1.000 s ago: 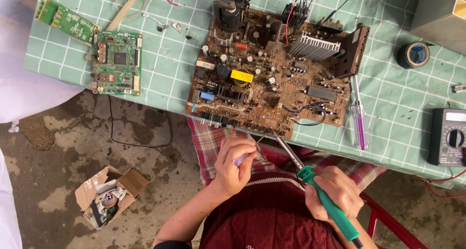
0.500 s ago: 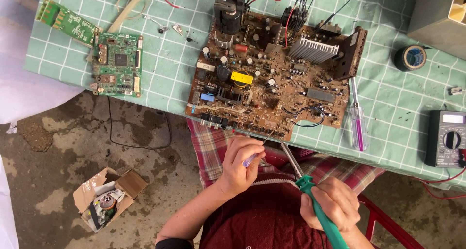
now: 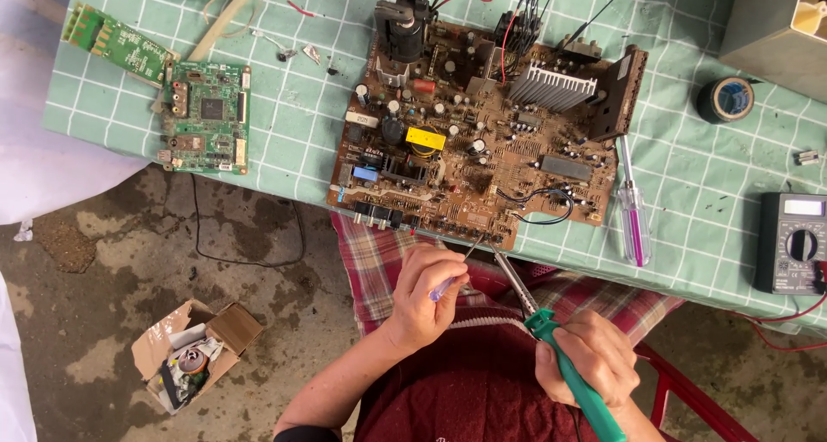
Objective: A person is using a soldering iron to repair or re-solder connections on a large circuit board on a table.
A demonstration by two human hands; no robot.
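At board's (image 3: 482, 140) near edge, soldering iron (image 3: 560, 356) in right fist (image 3: 586, 360), left fingers (image 3: 435, 283) pinching small tool (image 3: 457, 270).

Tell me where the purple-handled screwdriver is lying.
In the head view, the purple-handled screwdriver lies on the green checked tablecloth, just right of the large brown circuit board and left of the multimeter.

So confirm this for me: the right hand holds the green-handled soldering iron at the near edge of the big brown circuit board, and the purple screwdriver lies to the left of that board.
Wrong on one point. In the head view the purple screwdriver lies to the right of the big brown circuit board, not the left. The right hand does hold the green-handled soldering iron at the board's near edge.
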